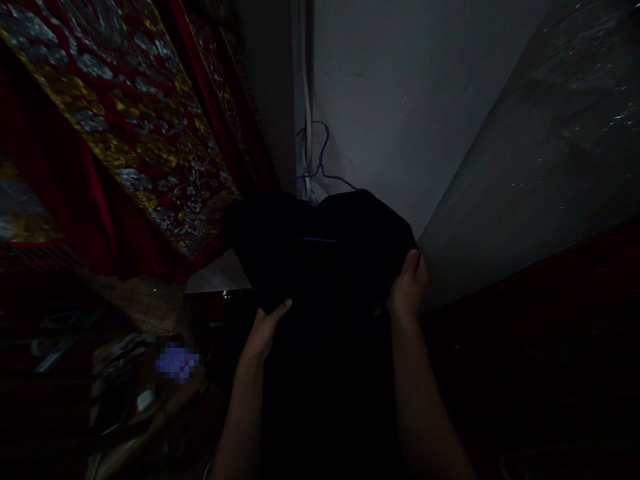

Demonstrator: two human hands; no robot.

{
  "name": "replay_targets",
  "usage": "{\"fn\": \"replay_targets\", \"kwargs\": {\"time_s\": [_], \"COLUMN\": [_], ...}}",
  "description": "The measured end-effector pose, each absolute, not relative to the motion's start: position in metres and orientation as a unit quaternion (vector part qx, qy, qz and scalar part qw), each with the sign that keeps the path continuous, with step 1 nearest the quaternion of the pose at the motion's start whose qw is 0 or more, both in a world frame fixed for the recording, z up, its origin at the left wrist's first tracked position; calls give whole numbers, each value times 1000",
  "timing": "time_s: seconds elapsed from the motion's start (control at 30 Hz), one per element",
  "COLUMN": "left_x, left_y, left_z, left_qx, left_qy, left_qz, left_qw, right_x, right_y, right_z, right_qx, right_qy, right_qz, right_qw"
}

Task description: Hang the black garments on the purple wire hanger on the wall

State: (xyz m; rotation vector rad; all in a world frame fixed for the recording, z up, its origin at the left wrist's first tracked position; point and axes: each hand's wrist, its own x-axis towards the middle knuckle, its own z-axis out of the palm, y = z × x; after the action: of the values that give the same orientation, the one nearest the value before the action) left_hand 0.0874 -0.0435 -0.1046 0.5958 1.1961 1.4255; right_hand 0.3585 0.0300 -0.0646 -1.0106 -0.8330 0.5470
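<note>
Hanging garment [327, 287], between left grip [265, 331], right grip [410, 288]

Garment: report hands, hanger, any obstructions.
Left hand holding garment at left edge; right hand at right edge. Garment on hanger. Too dark below to judge obstructions.

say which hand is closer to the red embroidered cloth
Left. The left hand is below and to the right of the red embroidered cloth, on the left side of the dark garment; the right hand is farther away, at the garment's right edge.

Forearms [246, 393] extended forward, apart; hands [263, 331] gripping, right one [410, 287] higher.
</note>
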Motion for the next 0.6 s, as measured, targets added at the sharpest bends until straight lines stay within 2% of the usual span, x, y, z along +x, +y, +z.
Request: {"fn": "replay_targets", "kwargs": {"time_s": [0.2,0.3,0.37,0.47,0.5,0.6], "left_x": [77,88,96,105,106,108], "left_y": [-53,-55,-55,-56,-57,-57], "left_z": [-106,-109,-110,-108,-106,-100], "left_qx": [266,278,290,308,308,297], "left_qy": [515,509,508,505,504,505], "left_qz": [588,585,587,587,587,595], "left_qw": [565,567,559,553,553,551], "right_x": [342,331,317,291,283,270], "right_y": [0,-11,-18,-29,-33,-38], "right_z": [-105,-95,-84,-74,-75,-81], "right_qx": [-507,-512,-508,-500,-502,-515], "right_qy": [-272,-316,-440,-616,-641,-654], "right_qz": [166,213,313,425,437,436], "right_qw": [801,770,671,436,383,341]}}
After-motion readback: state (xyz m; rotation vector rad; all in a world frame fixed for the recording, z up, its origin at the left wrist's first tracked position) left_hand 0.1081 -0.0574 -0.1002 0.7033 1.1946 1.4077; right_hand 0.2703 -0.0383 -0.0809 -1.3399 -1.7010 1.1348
